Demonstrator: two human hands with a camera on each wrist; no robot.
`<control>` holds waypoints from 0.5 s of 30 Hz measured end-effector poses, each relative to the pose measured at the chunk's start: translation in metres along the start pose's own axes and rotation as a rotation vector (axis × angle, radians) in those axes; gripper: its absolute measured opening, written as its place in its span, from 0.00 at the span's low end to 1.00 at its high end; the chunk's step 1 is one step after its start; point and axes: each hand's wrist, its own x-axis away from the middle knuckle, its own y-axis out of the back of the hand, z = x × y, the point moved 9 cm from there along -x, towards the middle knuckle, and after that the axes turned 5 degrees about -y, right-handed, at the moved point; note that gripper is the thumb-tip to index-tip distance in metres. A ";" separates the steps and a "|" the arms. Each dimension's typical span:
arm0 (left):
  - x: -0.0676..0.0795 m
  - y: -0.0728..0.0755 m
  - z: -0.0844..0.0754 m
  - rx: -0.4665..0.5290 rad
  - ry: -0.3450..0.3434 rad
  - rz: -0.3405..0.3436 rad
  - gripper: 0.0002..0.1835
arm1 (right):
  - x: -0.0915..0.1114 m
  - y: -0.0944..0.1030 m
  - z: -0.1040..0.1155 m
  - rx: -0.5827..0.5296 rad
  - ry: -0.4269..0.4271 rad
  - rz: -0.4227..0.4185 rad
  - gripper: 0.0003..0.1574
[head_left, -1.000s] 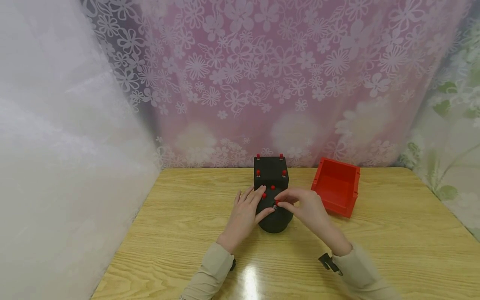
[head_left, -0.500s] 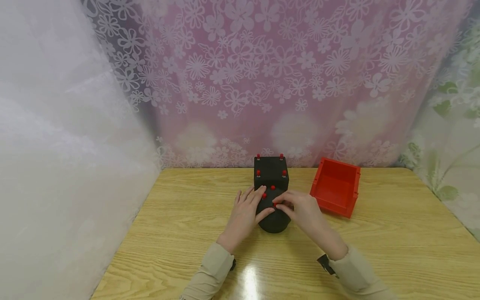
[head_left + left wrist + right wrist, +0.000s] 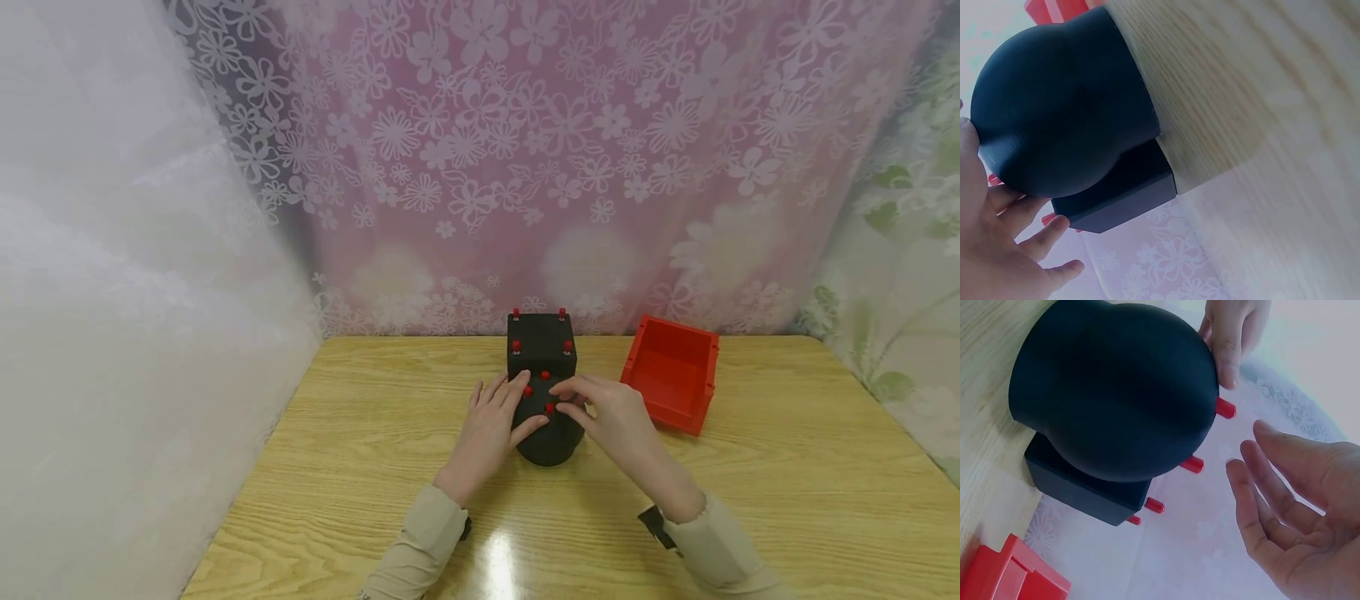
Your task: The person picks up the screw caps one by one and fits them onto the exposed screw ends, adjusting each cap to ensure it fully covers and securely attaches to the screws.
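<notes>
A black dome-topped object [image 3: 551, 446] stands on the table, with red caps sticking up from its rounded top. My left hand [image 3: 486, 429] rests on its left side, fingers spread and fairly straight over the dome. Close to the right of the front red cap [image 3: 550, 408] is my right hand [image 3: 618, 421]. In the right wrist view its thumb and fingers are parted, with a gap between them and the nearest red cap [image 3: 1226, 407]. Behind the dome is a black block [image 3: 542, 337] carrying several more red caps on its top.
A red plastic bin [image 3: 667, 414] stands tilted in view to the right of the black block. The wood-grain table [image 3: 375, 458] ends at a pink flowered curtain [image 3: 480, 192] at the back.
My right fingers brought a red cap onto the bare metal stud at the dome's front, pinched it there, and now have let go and drawn slightly right. The left hand stays put.
</notes>
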 end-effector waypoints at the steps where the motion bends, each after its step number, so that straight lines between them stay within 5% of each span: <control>1: 0.000 0.000 0.000 -0.002 0.002 0.002 0.41 | -0.001 0.001 -0.002 0.003 -0.005 -0.005 0.17; 10: 0.000 -0.001 0.002 -0.018 0.014 0.011 0.42 | -0.001 0.020 -0.020 0.014 -0.048 -0.128 0.15; 15: 0.000 0.020 0.001 -0.051 0.002 -0.089 0.38 | -0.001 0.032 -0.035 0.012 -0.090 -0.197 0.14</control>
